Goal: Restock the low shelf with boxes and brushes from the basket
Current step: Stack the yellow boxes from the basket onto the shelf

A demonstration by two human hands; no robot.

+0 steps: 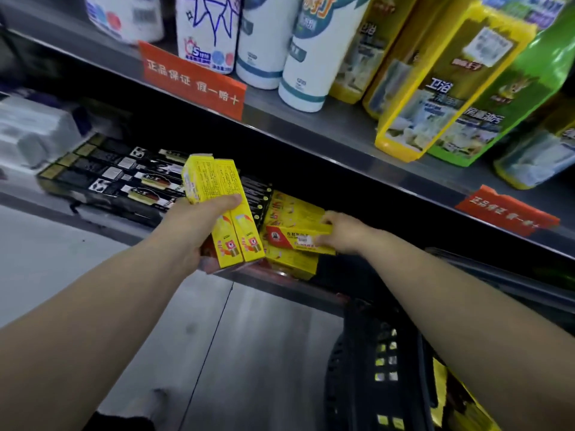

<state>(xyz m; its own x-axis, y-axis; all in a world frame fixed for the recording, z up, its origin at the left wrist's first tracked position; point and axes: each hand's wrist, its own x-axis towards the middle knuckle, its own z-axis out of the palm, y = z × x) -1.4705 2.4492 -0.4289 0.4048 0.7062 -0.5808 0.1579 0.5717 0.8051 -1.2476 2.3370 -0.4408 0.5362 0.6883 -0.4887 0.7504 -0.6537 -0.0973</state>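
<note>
Gripped yellow bundle (224, 194) upright in left hand (189, 231). Held single box (295, 239) in right hand (342, 233) atop stack (292, 264) on low shelf (93, 209), 3 o'clock of bundle. Noted basket (367, 353) at 5 o'clock. Judged mid-shelving; next likely needed squaring box on stack.

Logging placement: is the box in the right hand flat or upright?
Flat: the right hand grips the box lengthwise, level atop the yellow stack.

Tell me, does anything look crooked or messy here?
Yes. The yellow boxes on the low shelf sit in an uneven pile, and the box that the right hand grips juts out past the others. The orange tag on the right looks ragged along its top, though it is blurry.
</note>
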